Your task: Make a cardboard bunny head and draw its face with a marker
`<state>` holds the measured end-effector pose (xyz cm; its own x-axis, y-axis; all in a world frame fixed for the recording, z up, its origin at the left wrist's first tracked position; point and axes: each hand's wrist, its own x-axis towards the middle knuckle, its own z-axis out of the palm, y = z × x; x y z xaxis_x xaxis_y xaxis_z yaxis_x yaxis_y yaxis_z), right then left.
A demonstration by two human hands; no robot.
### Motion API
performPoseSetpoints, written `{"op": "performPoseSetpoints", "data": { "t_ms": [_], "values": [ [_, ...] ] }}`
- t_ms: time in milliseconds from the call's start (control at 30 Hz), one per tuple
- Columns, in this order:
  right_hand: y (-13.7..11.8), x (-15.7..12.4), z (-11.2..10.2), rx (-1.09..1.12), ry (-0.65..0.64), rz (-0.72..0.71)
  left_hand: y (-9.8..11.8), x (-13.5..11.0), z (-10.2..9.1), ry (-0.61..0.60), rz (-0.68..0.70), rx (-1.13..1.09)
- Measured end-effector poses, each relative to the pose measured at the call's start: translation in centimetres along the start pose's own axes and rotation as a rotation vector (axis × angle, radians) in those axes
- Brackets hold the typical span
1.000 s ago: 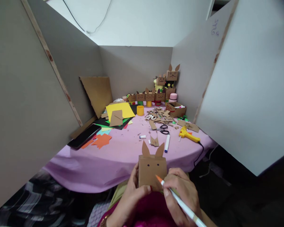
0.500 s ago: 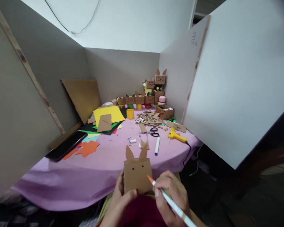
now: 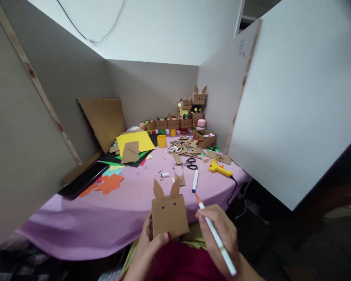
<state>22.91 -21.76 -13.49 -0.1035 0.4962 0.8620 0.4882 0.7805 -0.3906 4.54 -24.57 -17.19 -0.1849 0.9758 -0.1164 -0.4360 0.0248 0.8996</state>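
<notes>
A cardboard box (image 3: 170, 219) with two pointed ears and two dark dot eyes is held above my lap. My left hand (image 3: 152, 240) grips it by the lower left side, thumb across the front bottom edge. To the right of the box, my right hand (image 3: 220, 232) holds a white marker (image 3: 215, 234) with an orange tip pointing up and away. The tip is apart from the box. Lying on the cloth beyond are a white marker with a blue end (image 3: 195, 181) and a small white cap (image 3: 165, 175).
A yellow glue gun (image 3: 220, 168) with a black cord lies at the right. Black-handled scissors (image 3: 190, 164), cardboard scraps (image 3: 188, 145) and a yellow ring (image 3: 162, 141) sit mid-table. At left are a phone (image 3: 84, 180) and coloured paper (image 3: 136, 140). Cardboard animals (image 3: 173, 124) line the back.
My right hand has drawn the marker away from the box's face, to the right and up. The box has tilted slightly in my left hand.
</notes>
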Motion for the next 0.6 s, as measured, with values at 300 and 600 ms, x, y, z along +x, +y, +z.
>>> {"op": "performPoseSetpoints", "data": {
  "t_ms": [300, 600],
  "values": [
    [9.9, 3.4, 1.3, -0.426, -0.335, 0.279, 0.2, -0.1, 0.5, 0.049, -0.013, -0.023],
    [12.4, 4.4, 3.1, -0.623, -0.564, 0.337, 0.2, 0.3, 1.1, 0.055, -0.003, -0.003]
  ]
}}
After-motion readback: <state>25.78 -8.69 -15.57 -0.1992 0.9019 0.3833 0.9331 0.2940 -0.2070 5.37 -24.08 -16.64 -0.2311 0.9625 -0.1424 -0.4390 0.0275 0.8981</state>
